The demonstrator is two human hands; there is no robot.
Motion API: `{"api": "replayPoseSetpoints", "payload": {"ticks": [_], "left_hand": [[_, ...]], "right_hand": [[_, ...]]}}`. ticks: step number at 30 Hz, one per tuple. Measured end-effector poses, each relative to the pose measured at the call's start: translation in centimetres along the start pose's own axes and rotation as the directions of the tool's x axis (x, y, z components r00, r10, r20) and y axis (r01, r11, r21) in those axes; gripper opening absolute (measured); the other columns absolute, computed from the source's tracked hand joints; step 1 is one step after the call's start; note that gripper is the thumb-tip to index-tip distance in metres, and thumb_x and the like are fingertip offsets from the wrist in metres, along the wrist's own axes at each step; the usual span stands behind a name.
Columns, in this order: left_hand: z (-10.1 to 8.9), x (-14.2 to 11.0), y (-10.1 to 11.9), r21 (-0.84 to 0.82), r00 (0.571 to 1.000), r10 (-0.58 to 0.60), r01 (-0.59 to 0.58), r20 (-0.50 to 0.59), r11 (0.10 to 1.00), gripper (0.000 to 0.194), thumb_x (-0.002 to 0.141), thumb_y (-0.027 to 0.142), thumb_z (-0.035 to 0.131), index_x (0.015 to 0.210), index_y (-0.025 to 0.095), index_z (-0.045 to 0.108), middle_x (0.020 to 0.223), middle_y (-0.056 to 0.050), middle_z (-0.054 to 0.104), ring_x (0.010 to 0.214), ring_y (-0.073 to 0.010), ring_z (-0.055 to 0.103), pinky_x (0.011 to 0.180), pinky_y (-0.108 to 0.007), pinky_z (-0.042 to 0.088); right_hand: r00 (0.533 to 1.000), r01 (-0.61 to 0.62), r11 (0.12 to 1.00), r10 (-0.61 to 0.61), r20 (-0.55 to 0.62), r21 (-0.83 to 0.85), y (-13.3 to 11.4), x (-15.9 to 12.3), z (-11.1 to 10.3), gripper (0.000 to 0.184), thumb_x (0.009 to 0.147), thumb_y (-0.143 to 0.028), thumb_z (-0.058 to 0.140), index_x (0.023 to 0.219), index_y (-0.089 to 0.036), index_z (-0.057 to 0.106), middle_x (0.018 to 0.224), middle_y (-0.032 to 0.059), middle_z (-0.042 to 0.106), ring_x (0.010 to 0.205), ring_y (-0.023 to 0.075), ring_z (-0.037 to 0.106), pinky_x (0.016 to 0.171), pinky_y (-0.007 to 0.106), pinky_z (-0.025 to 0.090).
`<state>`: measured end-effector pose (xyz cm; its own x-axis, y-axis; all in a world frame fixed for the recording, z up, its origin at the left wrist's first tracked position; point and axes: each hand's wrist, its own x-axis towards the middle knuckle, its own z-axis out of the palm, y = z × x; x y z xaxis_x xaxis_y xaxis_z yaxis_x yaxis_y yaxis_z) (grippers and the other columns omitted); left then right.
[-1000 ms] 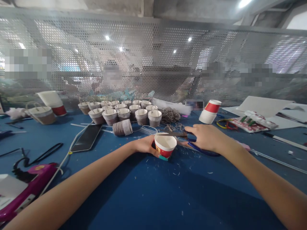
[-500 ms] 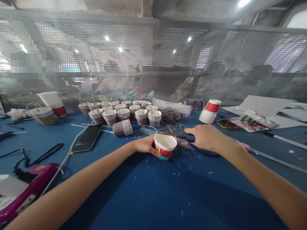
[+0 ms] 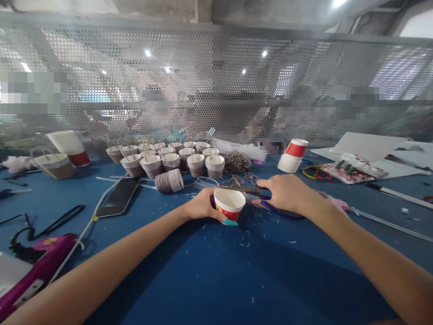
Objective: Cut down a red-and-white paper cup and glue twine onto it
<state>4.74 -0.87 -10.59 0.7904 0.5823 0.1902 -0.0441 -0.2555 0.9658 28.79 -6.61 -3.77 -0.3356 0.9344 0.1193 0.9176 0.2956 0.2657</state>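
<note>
My left hand (image 3: 202, 205) grips a red and white paper cup (image 3: 230, 205) from its left side, with the thumb across the lower front. The cup's mouth faces up and its rim is squeezed a little out of round. My right hand (image 3: 286, 193) is closed round the blue handles of a pair of scissors (image 3: 252, 190). The scissor blades are spread and point left at the cup's far right side; their tips are hidden behind the cup. Just behind lies a cup wrapped in grey-brown cord (image 3: 169, 181), on its side.
Several cord-wrapped cups with handles (image 3: 151, 164) stand behind, beside a heap of cord (image 3: 237, 161). A phone (image 3: 118, 197) and a purple glue gun (image 3: 37, 273) lie left. Stacked paper cups (image 3: 292, 155), papers (image 3: 368, 146) and a pink glue gun (image 3: 334, 201) are right.
The view has shifted slightly. My left thumb shows more fully across the cup's lower front, and the cup's rim looks a little more squeezed. The scissors stay at the cup's right side.
</note>
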Motion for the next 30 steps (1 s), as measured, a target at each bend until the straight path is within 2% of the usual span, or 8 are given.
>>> {"api": "replayPoseSetpoints", "payload": {"ticks": [9,16,21,23,27,30], "left_hand": [[0.3,-0.1,1.3,-0.042,0.985,-0.044,0.052,0.166,0.998,0.060,0.062,0.027,0.078,0.115,0.011,0.055,0.105,-0.013,0.065,0.095,-0.0211,0.060,0.085,-0.034,0.046],[-0.3,0.4,1.3,-0.117,0.964,-0.080,0.113,0.252,0.987,0.063,0.060,0.029,0.079,0.115,0.011,0.056,0.101,-0.013,0.065,0.089,-0.0197,0.061,0.079,-0.032,0.048],[-0.3,0.4,1.3,-0.082,0.961,-0.053,0.078,0.270,0.994,0.059,0.060,0.028,0.079,0.113,0.012,0.057,0.101,-0.012,0.066,0.092,-0.0205,0.060,0.084,-0.034,0.047],[0.1,0.2,1.1,-0.070,0.971,-0.021,0.038,0.238,0.997,0.062,0.058,0.028,0.080,0.113,0.013,0.057,0.103,-0.011,0.066,0.095,-0.0216,0.060,0.087,-0.035,0.046],[0.8,-0.2,0.3,-0.029,0.998,0.057,-0.057,-0.003,0.998,0.078,0.046,0.027,0.086,0.116,0.014,0.054,0.110,-0.012,0.064,0.102,-0.0250,0.059,0.090,-0.037,0.045],[0.9,-0.2,0.1,0.047,1.000,0.010,-0.009,-0.007,0.999,0.071,0.049,0.027,0.084,0.113,0.011,0.057,0.104,-0.012,0.066,0.099,-0.0244,0.060,0.090,-0.037,0.045]], "right_hand": [[0.999,0.019,0.996,-0.022,-0.030,-0.092,-0.7,0.1,-0.1,0.046,0.081,-0.057,0.037,0.096,-0.022,0.061,0.077,0.0104,0.067,0.065,0.0236,0.061,0.049,0.028,0.021],[0.999,0.029,0.999,-0.029,-0.013,-0.014,-0.6,0.2,0.0,0.045,0.081,-0.058,0.035,0.089,-0.023,0.061,0.073,0.0087,0.066,0.061,0.0210,0.058,0.048,0.028,0.021],[0.999,0.032,0.999,-0.032,-0.004,0.022,-0.5,0.0,0.1,0.047,0.080,-0.060,0.035,0.087,-0.022,0.061,0.072,0.0082,0.066,0.060,0.0209,0.058,0.048,0.028,0.021],[1.000,0.012,1.000,-0.012,-0.005,0.007,-0.4,0.0,0.2,0.049,0.080,-0.062,0.035,0.089,-0.022,0.061,0.073,0.0092,0.067,0.061,0.0216,0.058,0.048,0.028,0.022],[1.000,-0.004,1.000,0.004,-0.004,-0.005,-0.3,-0.2,0.3,0.052,0.080,-0.064,0.034,0.093,-0.022,0.061,0.076,0.0097,0.067,0.062,0.0221,0.059,0.049,0.027,0.023],[1.000,0.015,1.000,-0.015,-0.006,-0.014,-0.5,-0.2,0.3,0.052,0.080,-0.064,0.033,0.091,-0.022,0.061,0.074,0.0094,0.067,0.062,0.0220,0.060,0.049,0.027,0.023]]}}
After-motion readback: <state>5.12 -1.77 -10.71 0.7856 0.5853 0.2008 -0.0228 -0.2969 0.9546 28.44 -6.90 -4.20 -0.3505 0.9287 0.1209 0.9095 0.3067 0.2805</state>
